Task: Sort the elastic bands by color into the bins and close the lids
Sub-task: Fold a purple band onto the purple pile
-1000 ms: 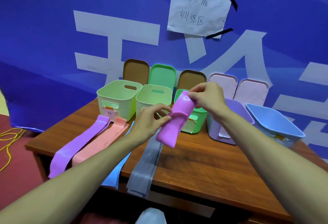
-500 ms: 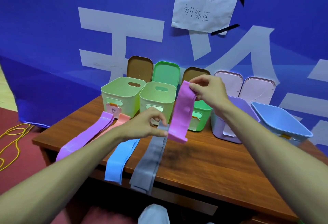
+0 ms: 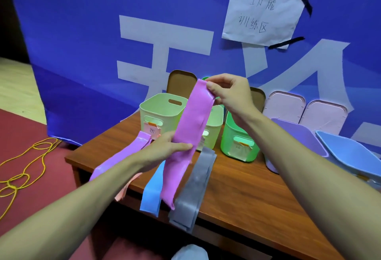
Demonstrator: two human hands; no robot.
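Pink elastic band [image 3: 191, 119] runs slantwise through the middle of the frame, lifted off the wooden table [image 3: 247, 187]. The right hand [image 3: 228, 92], just above centre, pinches its upper end between thumb and fingertips. The left hand [image 3: 165, 150], lower and to the left, grips the band partway down with the thumb laid across its front. The loose lower end hangs past the table's near edge.

Four more bands lie flat on the table below the hands, each drooping over the near edge. From left to right they are a lilac band [image 3: 123, 156], a salmon band [image 3: 123, 189] mostly hidden under the left forearm, a blue band [image 3: 151, 196] and a grey band [image 3: 195, 183].

Open bins stand in a row behind them: a pale green bin [image 3: 160, 111], a second pale green bin [image 3: 214, 123] partly behind the pink band, a bright green bin [image 3: 237, 136], a purple bin [image 3: 296, 136] and a blue bin [image 3: 350, 152] at the right edge. Behind them, a brown lid [image 3: 181, 82] and pink lids [image 3: 284, 105] stand against a blue banner [image 3: 82, 33].

A paper note [image 3: 261, 14] is taped up at the upper right. A yellow cord [image 3: 24, 167] lies on the red floor at the left.
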